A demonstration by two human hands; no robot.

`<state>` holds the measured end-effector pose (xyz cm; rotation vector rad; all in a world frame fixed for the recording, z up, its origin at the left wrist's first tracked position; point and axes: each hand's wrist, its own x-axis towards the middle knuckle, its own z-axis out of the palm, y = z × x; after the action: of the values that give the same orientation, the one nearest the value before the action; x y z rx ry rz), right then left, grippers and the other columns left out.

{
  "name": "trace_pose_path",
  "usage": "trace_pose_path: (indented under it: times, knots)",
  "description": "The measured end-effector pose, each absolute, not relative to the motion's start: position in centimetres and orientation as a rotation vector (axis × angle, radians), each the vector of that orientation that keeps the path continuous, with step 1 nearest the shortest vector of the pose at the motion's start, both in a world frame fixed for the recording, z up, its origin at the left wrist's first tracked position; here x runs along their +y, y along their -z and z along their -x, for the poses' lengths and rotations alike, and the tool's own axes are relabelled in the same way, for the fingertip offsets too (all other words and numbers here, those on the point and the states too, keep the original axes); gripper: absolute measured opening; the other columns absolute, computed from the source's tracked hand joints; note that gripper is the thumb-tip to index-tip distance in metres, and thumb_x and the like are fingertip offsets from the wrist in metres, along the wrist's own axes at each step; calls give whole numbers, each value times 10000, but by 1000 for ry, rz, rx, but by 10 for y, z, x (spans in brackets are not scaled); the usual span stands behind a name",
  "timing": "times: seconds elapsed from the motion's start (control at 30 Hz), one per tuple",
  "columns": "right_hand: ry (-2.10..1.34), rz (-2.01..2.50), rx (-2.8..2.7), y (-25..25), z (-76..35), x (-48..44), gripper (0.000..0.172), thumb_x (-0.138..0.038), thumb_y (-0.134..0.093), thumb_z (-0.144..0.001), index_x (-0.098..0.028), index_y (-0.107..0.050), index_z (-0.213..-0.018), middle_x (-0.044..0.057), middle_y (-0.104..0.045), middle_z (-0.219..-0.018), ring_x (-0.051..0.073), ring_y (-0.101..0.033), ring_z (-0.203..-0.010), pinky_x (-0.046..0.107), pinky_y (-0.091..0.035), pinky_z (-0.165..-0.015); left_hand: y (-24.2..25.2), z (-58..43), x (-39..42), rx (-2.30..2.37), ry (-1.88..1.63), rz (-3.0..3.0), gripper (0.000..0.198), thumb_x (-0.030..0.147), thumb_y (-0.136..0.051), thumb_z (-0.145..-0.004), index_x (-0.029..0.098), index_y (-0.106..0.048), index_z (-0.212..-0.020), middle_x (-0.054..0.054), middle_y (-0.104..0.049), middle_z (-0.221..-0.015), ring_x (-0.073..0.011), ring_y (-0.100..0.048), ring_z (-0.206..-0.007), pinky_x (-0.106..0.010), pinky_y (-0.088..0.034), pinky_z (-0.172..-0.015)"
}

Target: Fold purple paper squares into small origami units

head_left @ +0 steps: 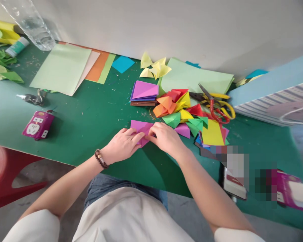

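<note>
My left hand point(122, 146), with a dark bead bracelet point(101, 158) on its wrist, and my right hand point(165, 139) both pinch a folded sheet of purple origami paper point(139, 128) on the green table point(91, 116). The hands meet over the fold and hide part of the sheet. Just beyond my right hand lies a heap of folded multicoloured paper pieces point(178, 109). A stack of square coloured paper point(144, 93) sits to its left, and red-handled scissors point(214, 109) lie to its right.
Pale green paper sheets point(60, 69), yellow paper scraps point(155, 68) and a plastic water bottle point(30, 25) lie along the wall. A purple box point(38, 125) and keys point(32, 99) sit left. A striped bag point(275, 104) stands right; a red stool point(5, 171) stands below the table edge.
</note>
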<state>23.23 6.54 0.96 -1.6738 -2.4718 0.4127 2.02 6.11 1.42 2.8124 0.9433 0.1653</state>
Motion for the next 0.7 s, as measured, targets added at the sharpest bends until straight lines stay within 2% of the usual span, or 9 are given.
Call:
trace_pose_path:
  times: [0.17,0.37,0.7]
  knots:
    - [-151,1610,-2516,-10,-231,58,175,-338,-551,-919,-177,-616,-935,84,-562,-876,230,-542,-791,342,-374,-678,-4,-25,65,990,-214,-2845,276,258,-434,-987,151,-476,-1238,-90,-646,-1121,-204,-547,-1061,-329,-387,-823]
    - [-107,1381,-2633,-3,-228,46,263,-203,-405,-966,-205,-596,-786,59,-559,-749,221,-507,-773,347,-319,-686,-3,-26,61,1006,-273,-2815,292,270,-476,-972,151,-472,-1238,-80,-653,-1119,-210,-528,-1126,-339,-381,-874]
    - [-296,1254,-2569,11,-224,27,321,-276,-388,-988,-204,-625,-783,63,-647,-752,201,-551,-736,342,-355,-691,-1,-29,61,1036,-262,-2785,251,199,-472,-955,168,-509,-1201,-67,-667,-1029,-206,-542,-1061,-337,-394,-847]
